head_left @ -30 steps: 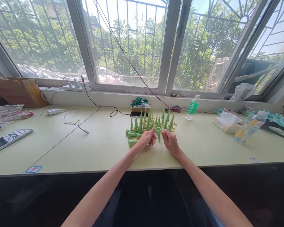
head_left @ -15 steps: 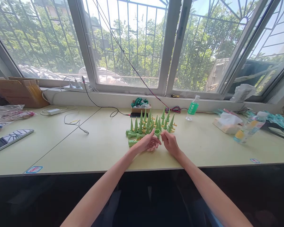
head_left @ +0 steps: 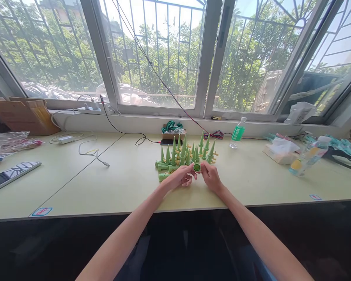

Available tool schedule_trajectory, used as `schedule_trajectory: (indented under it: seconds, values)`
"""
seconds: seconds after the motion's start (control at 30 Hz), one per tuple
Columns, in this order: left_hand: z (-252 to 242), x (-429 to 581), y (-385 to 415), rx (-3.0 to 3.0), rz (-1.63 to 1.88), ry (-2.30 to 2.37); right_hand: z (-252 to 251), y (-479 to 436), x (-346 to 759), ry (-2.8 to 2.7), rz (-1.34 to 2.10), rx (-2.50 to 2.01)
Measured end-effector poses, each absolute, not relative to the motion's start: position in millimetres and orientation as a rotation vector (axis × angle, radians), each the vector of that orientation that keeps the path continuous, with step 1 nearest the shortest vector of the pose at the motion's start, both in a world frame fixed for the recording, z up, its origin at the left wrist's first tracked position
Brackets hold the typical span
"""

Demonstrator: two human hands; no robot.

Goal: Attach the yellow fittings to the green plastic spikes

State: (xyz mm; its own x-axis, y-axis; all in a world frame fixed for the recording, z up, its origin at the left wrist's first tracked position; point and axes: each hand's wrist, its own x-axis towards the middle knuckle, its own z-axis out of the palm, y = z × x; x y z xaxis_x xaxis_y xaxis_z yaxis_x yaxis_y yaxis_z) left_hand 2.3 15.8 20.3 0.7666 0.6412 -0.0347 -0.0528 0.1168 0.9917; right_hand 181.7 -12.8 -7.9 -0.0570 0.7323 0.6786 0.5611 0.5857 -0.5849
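Observation:
Both my hands meet over the pale green table (head_left: pixel 105 183), in front of a cluster of several green cone-shaped spikes (head_left: pixel 187 154). Between them they hold one green spike (head_left: pixel 197 167) with its round open end turned toward me. My left hand (head_left: pixel 181 176) pinches it from the left with thumb and fingers. My right hand (head_left: pixel 211 176) pinches it from the right. Most spikes in the cluster stand point up, and a few lie on their sides (head_left: pixel 163 167) to the left of my left hand.
A black phone (head_left: pixel 171 142) and a small box with green bits (head_left: pixel 173 130) lie behind the cluster. A green-labelled bottle (head_left: pixel 238 132), tissues (head_left: pixel 280 150) and another bottle (head_left: pixel 307 156) stand to the right. Cables (head_left: pixel 90 150), a tablet (head_left: pixel 11 175) and a cardboard box (head_left: pixel 23 113) are on the left.
The held spike pointed downward a second ago; it has been turned up so its open round end faces me and its tip points away. Both hands stayed in place.

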Motion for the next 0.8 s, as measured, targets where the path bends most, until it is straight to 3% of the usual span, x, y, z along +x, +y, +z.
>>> schedule_trajectory:
  seconds: [0.47,0.8]
  values:
    - [11.7,-1.8,19.0,1.395,0.63,0.565,-11.2,-10.8,184.0,-1.746,0.208,-1.114]
    - [8.7,2.7,19.7,1.869,0.824,0.669,-10.7,-9.6,184.5,-1.776,0.142,-1.156]
